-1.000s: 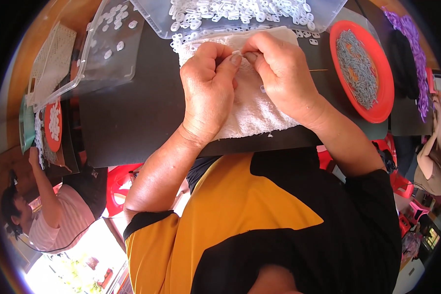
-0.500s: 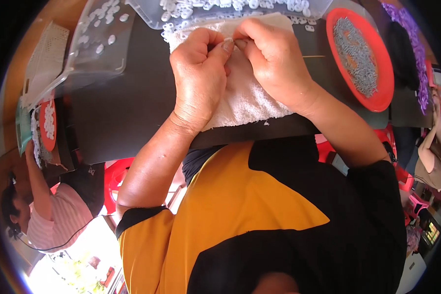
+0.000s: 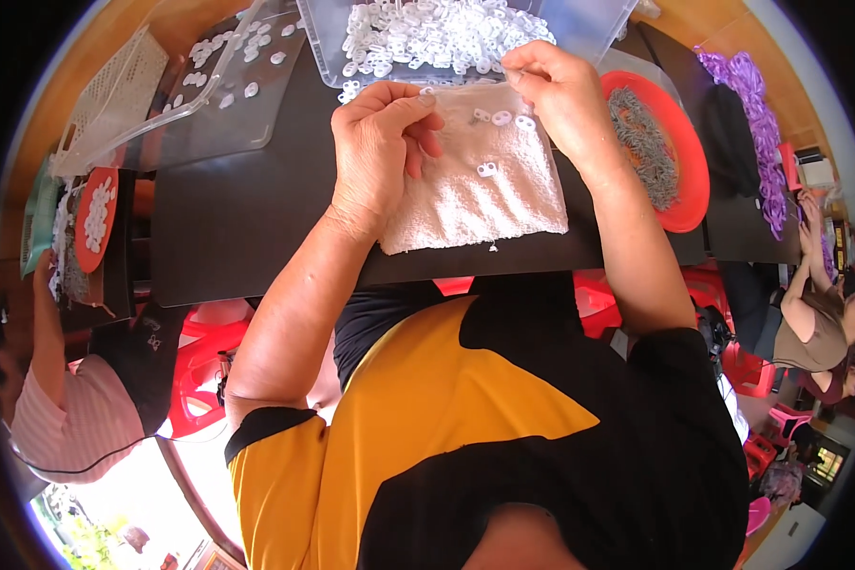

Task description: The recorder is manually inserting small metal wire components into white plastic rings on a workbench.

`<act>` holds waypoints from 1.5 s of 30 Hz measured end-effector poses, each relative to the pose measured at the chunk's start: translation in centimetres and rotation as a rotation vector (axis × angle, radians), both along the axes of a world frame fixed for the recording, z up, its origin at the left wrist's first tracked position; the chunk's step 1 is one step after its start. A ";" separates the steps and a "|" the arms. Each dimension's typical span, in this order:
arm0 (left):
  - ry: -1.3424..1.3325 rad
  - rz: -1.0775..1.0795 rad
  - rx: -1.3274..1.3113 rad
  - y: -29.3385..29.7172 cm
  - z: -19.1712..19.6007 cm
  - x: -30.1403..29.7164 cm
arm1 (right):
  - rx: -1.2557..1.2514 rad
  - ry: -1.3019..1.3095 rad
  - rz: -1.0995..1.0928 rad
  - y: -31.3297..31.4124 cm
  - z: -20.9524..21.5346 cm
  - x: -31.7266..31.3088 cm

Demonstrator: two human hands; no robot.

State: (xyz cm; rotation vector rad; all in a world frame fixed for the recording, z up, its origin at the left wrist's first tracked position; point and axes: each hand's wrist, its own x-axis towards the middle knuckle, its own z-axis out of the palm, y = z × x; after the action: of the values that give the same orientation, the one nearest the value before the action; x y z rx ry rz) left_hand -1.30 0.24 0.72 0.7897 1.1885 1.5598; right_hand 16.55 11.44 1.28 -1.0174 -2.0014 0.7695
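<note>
My left hand (image 3: 382, 142) is closed over the left side of a white towel (image 3: 475, 204), thumb and forefinger pinched on a small white plastic piece (image 3: 427, 91), mostly hidden by the fingertips. Beyond the towel's right edge, my right hand (image 3: 568, 106) pinches thumb and forefinger together; what they hold, if anything, is too small to make out. Several white oval pieces with two holes (image 3: 502, 119) lie on the towel between the hands, and one more piece (image 3: 486, 169) sits nearer to me.
A clear bin (image 3: 328, 71) heaped with white pieces stands behind the towel. At right is a red dish (image 3: 689, 180) of small grey screws (image 3: 641, 142); a clear lid (image 3: 247, 138) with scattered pieces lies left. Purple material (image 3: 746, 114) lies far right. People sit on both sides.
My hands have moved apart, the right one going right toward the red dish. White pieces on the towel have come into sight. The view has shifted, showing more of the bin.
</note>
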 end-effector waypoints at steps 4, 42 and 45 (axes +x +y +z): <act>0.001 0.007 -0.028 0.3 -0.3 -0.2 | 0.201 -0.406 -0.052 0.5 2.6 -0.9; 0.084 -0.036 0.001 0.0 -0.1 0.0 | 0.458 -0.764 0.052 -5.5 0.9 1.0; 0.063 -0.051 -0.004 -0.1 0.1 0.1 | 0.511 -0.674 0.113 -5.3 0.6 0.7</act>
State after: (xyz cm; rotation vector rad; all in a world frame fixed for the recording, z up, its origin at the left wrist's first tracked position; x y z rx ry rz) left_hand -1.17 0.17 0.80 0.8654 1.2072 1.5008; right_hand 17.29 6.10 1.87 -0.9227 -2.6479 -0.0842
